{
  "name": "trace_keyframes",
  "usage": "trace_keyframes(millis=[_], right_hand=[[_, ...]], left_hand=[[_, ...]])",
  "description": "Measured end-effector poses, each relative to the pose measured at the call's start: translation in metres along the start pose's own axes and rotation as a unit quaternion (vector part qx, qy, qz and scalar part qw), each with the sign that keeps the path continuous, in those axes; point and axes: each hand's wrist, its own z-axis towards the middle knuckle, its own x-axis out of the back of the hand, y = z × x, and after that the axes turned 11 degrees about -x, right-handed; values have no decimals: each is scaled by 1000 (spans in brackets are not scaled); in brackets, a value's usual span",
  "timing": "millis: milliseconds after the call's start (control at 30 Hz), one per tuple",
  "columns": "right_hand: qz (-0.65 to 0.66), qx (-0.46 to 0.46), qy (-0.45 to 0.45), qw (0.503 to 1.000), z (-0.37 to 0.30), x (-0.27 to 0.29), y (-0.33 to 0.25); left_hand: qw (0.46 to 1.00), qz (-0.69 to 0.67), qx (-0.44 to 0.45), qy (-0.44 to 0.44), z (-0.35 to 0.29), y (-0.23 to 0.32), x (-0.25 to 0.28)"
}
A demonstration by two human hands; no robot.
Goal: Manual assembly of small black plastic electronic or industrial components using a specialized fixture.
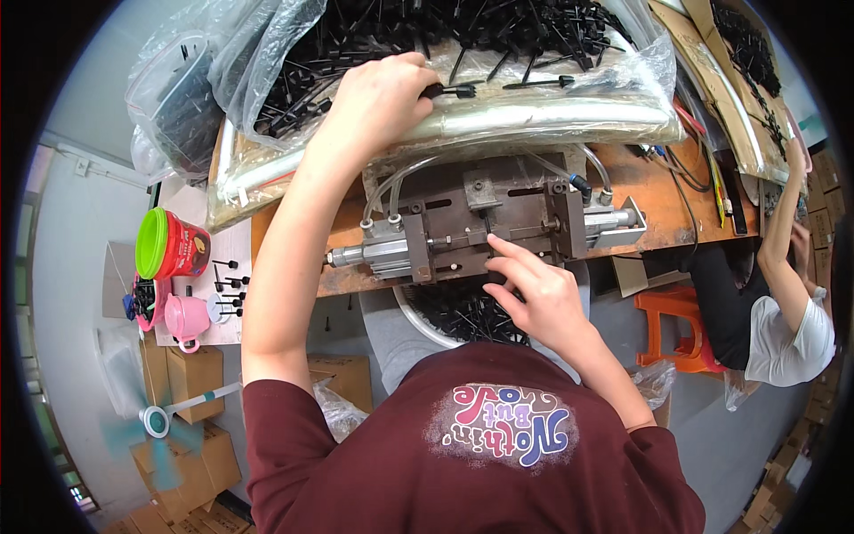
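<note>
My left hand (382, 102) reaches to the front rim of the plastic-lined tray (551, 117), fingers curled round a black stemmed plastic part (458, 91). The part's wider end sticks out to the right of the fingers. Heaped behind it are many similar black parts (400, 31). At the middle of a dark metal clamping fixture (525, 218) with air cylinders is my right hand (543, 298). Its fingers are apart, with the index fingertip at the lower end of a thin black rod (487, 224) in the fixture. No held thing shows in that hand.
Below the fixture, a round basin (414, 316) holds more black parts. At the left stand a red-green bucket (182, 247) and a pink cup (185, 318). Air hoses (382, 191) loop behind the fixture. A co-worker (787, 329) sits at the right beside an orange stool (672, 325).
</note>
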Motion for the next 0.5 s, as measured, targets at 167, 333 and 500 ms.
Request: trace_keyframes(millis=[167,333,500], right_hand=[[449,-209,-5,869,19,26,-15],[642,-201,-29,740,29,43,-18],[600,-191,-31,776,8,36,-13]], left_hand=[[988,-47,-78,121,-18,54,23],[976,-20,-134,169,-44,117,31],[968,-124,-86,202,-64,126,24]])
